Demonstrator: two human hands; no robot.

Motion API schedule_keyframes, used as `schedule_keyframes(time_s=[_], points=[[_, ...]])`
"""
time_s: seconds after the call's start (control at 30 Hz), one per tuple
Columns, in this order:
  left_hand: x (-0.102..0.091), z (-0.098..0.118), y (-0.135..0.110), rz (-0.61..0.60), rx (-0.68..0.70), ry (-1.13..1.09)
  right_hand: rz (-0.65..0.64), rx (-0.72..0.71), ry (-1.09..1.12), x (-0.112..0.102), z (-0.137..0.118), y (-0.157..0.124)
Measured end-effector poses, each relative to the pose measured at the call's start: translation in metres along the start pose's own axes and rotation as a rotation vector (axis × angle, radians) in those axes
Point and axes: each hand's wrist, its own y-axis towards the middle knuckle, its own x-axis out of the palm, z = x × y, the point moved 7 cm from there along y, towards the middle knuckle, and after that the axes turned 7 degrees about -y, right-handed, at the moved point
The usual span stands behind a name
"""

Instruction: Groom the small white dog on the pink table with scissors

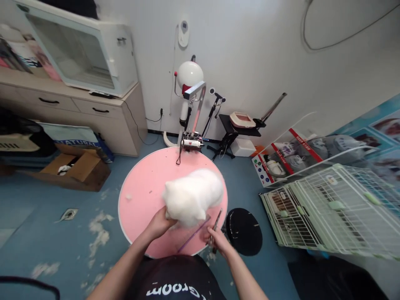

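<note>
A white, fluffy animal [190, 196], a small dog or a cat, is on a round pink table [140, 183]. Its head is towards me, the ears show as two points, and its face is hidden from this angle. My left hand [160, 224] is closed around the side of its muzzle or chin, the fingertips hidden in the fur. Just right of the animal, my right hand [216, 238] is closed on scissors [218, 217], whose blades point away from me. A thin purple comb [193, 234] lies on the table between my hands.
At the table's far edge stand a metal grooming arm [200, 108] and tools [192, 143]. A black round stool [244, 231] is close on the right, beside a wire cage [325, 208]. An open cardboard box [81, 171] and fur clumps [99, 235] are on the left floor.
</note>
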Motion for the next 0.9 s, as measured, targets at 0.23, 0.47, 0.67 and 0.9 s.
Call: schedule_keyframes(time_s=[0.23,0.47,0.67,0.9], points=[[-0.001,0.005,0.000,0.059,-0.002,0.056,-0.144,-0.555,-1.024,-0.028,-0.152,-0.038],[0.001,0.006,0.000,0.030,0.006,0.047,-0.156,-0.628,-1.447,-0.022,-0.194,-0.040],[-0.003,0.001,0.001,-0.016,-0.014,0.036,-0.098,-0.613,-1.533,-0.018,-0.194,-0.052],[-0.011,0.004,0.001,-0.034,-0.044,0.076,-0.094,-0.546,-1.602,-0.005,-0.205,-0.067]])
